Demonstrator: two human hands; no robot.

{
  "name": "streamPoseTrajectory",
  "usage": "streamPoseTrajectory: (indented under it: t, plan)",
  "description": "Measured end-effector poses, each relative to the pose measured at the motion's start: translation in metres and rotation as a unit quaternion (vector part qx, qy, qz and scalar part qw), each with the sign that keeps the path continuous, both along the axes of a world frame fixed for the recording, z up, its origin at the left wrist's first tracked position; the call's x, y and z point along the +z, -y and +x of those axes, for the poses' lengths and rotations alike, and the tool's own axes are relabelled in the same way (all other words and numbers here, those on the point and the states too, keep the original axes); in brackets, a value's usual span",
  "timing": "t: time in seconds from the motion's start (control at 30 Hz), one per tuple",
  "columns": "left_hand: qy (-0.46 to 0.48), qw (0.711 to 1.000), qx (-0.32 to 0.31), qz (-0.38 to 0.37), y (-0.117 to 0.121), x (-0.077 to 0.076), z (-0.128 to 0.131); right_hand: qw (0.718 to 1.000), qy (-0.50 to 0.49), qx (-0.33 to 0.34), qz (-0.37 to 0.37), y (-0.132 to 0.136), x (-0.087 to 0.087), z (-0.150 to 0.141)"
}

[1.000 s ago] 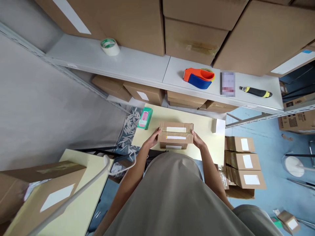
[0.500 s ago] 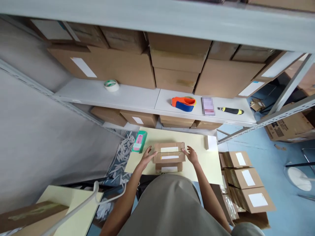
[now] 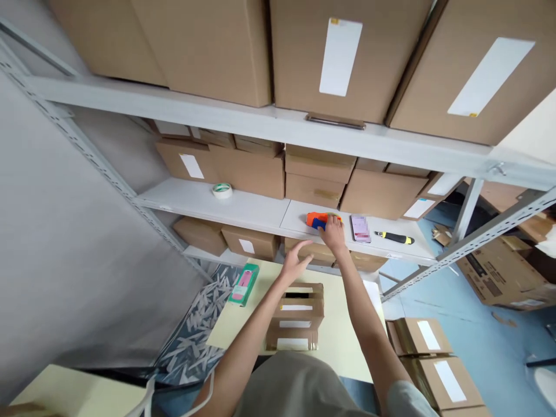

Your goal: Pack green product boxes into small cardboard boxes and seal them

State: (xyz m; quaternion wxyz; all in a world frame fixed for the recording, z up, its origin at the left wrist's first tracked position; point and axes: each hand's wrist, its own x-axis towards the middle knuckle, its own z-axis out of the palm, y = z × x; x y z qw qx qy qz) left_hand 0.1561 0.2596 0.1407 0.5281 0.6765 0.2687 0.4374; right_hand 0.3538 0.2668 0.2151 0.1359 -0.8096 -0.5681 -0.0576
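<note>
On the middle shelf, my right hand is closed over an orange and blue tape dispenser, hiding its right part. My left hand reaches forward over the table, fingers spread and holding nothing. Below the hands, a small cardboard box with white labels stands on the pale yellow table. A dark gap shows between flaps on its top. Right of the dispenser lie a phone and a black and yellow utility knife.
A roll of tape sits on the shelf's left half. A green and pink box lies at the table's left edge. Large cartons fill the rack, and labelled boxes are stacked on the floor at right. A metal upright stands to the right.
Both hands have left the cardboard box and moved forward. The right hand has taken hold of the tape dispenser. The view has tilted up, showing more of the upper shelf.
</note>
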Motion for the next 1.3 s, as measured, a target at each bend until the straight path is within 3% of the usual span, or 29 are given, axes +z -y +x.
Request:
streamPoseTrajectory:
  t: [0.1,0.33,0.47,0.53,0.63,0.7,0.77,0.9,1.07,1.3]
  plan:
    - [0.010,1.000,-0.020,-0.014,0.004,0.010,0.002,0.995,0.020,-0.015,-0.098,-0.022,0.006,0.007]
    - [0.034,0.996,-0.033,-0.072,0.025,-0.019,-0.004,0.994,0.003,-0.003,-0.113,-0.018,0.003,0.013]
    - [0.039,0.993,-0.004,-0.108,0.052,-0.029,-0.020,0.985,-0.169,0.022,0.013,0.027,-0.020,-0.003]
    - [0.033,0.992,0.026,-0.118,0.070,-0.033,-0.033,0.955,-0.287,0.045,0.053,0.064,-0.039,-0.023]
    - [0.011,0.991,0.057,-0.120,0.097,-0.040,-0.055,0.886,-0.454,0.072,0.067,0.123,-0.068,-0.064]
    - [-0.011,0.990,0.063,-0.128,0.112,-0.047,-0.067,0.849,-0.521,0.060,0.061,0.154,-0.085,-0.090]
    - [-0.034,0.986,0.065,-0.147,0.124,-0.055,-0.077,0.834,-0.548,0.037,0.049,0.174,-0.098,-0.111]
    - [-0.070,0.982,0.072,-0.159,0.137,-0.068,-0.091,0.828,-0.559,0.020,0.017,0.189,-0.119,-0.133]
    - [-0.094,0.986,0.056,-0.128,0.143,-0.067,-0.101,0.812,-0.581,0.047,0.013,0.195,-0.126,-0.134]
    - [-0.034,0.964,0.091,-0.246,0.119,-0.054,-0.111,0.799,-0.595,0.068,-0.044,0.218,-0.127,-0.122]
